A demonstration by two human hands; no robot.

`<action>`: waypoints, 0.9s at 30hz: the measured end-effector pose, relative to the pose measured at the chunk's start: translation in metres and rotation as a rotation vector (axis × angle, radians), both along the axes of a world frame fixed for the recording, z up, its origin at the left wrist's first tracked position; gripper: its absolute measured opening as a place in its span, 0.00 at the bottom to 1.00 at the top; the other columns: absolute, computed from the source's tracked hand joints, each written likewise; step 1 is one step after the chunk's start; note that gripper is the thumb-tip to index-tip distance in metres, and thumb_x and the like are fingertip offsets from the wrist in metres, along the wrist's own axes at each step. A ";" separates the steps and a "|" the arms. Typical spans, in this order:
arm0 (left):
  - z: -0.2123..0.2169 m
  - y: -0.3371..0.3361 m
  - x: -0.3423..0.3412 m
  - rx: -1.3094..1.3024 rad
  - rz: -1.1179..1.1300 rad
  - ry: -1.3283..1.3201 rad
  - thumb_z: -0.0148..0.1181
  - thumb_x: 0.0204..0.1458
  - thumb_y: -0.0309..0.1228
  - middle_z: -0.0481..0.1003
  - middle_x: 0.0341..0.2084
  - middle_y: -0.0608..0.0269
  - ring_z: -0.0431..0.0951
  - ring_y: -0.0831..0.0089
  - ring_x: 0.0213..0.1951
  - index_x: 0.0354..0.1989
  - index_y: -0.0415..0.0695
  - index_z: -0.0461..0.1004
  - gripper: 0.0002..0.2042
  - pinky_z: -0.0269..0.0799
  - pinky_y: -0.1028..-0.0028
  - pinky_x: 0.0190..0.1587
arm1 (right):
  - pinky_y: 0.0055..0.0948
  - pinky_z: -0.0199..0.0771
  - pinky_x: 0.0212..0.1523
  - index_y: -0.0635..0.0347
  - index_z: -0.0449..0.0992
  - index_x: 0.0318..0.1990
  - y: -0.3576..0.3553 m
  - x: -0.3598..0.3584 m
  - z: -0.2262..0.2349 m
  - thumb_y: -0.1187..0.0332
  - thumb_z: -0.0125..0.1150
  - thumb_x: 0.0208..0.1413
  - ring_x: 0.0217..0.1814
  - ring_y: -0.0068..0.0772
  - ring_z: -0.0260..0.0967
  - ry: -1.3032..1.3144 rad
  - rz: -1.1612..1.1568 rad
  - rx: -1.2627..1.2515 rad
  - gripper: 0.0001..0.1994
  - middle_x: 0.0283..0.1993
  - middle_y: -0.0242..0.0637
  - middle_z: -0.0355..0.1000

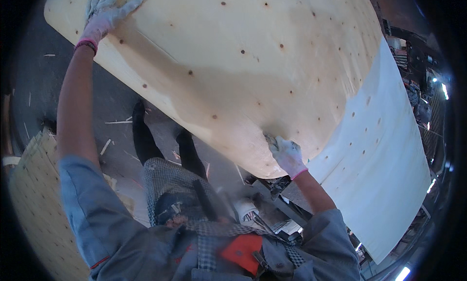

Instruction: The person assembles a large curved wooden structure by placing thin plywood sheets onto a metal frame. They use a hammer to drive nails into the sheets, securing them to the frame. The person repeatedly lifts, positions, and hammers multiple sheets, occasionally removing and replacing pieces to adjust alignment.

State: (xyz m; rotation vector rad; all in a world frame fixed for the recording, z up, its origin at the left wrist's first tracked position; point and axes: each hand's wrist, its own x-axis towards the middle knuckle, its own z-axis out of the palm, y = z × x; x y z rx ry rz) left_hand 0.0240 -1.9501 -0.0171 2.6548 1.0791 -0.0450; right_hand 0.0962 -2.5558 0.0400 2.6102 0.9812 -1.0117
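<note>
A large pale wood veneer sheet [233, 52], dotted with brown knots, spreads before me with its near edge running diagonally. At its far left, my left hand [108, 13] in a white, pink-cuffed glove lies on the sheet, thumb and fingers spread. My right hand [287, 155], gloved alike, rests on the sheet's near right part. Its fingers are drawn together and their tips look dark and soiled; whether something small is under them I cannot make out. Beneath the right side of this sheet, a second, bluish-white veneer sheet [374, 149] shows.
Another stack of knotted sheets [39, 198] stands at the lower left. Wood splinters [105, 146] litter the dark floor [44, 81] near my feet. A white bucket-like container [246, 210] with thin items and a metal frame [287, 208] are close by my right side. Machinery [418, 62] lines the far right.
</note>
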 end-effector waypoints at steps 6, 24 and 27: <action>-0.058 0.026 0.008 0.348 -0.106 -0.001 0.51 0.50 0.72 0.50 0.75 0.58 0.45 0.52 0.76 0.75 0.56 0.53 0.48 0.38 0.55 0.76 | 0.44 0.69 0.62 0.36 0.67 0.69 -0.303 0.004 0.105 0.59 0.45 0.69 0.56 0.44 0.74 0.010 -0.330 -0.776 0.22 0.52 0.44 0.77; 0.029 0.033 -0.056 0.079 -0.717 -0.053 0.73 0.42 0.53 0.66 0.64 0.51 0.64 0.49 0.64 0.60 0.49 0.71 0.37 0.59 0.54 0.66 | 0.45 0.65 0.66 0.60 0.71 0.61 0.182 -0.016 -0.002 0.81 0.47 0.51 0.66 0.57 0.64 -0.367 -0.435 0.412 0.27 0.61 0.52 0.69; 0.051 0.036 -0.044 0.013 -0.779 0.100 0.75 0.38 0.50 0.71 0.55 0.53 0.69 0.52 0.60 0.58 0.50 0.73 0.36 0.60 0.54 0.65 | 0.49 0.61 0.68 0.59 0.71 0.61 0.202 -0.015 -0.027 0.79 0.47 0.52 0.66 0.61 0.61 -0.362 -0.604 0.191 0.26 0.60 0.54 0.68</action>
